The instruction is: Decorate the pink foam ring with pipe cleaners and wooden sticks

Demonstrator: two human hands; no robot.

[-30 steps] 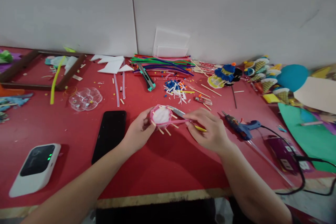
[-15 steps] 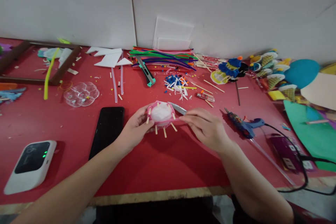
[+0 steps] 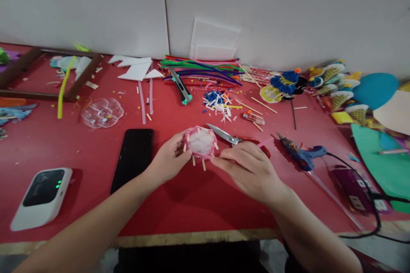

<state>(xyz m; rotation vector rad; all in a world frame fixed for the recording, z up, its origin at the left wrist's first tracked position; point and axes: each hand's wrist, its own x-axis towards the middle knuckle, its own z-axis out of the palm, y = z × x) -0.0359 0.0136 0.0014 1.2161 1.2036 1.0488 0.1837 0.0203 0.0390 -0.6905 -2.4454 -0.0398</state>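
Note:
Between my hands is a small round craft piece [image 3: 201, 143], with a whitish middle, a pink rim and several short pale sticks poking out around it. My left hand [image 3: 171, 153] grips its left side between thumb and fingers. A pink strand [image 3: 205, 156] runs along the near edge of the piece, and my right hand [image 3: 248, 166] pinches it at the right. The strand's tail seems to come out above my right hand. Just beyond that hand lie scissors [image 3: 224, 135] with red handles, partly hidden by my fingers.
A black phone [image 3: 133, 158] and a white device [image 3: 43, 196] lie left. Behind are a cutter [image 3: 180, 86], pipe cleaners [image 3: 201, 68] and a pile of small scraps [image 3: 218, 101]. A blue glue gun [image 3: 297, 151] with its cable lies right, near green paper [image 3: 378, 158].
My right hand has moved lower and slightly right along the near side of the piece, uncovering more of the scissors. The round piece has turned a little. The whole view has shifted slightly.

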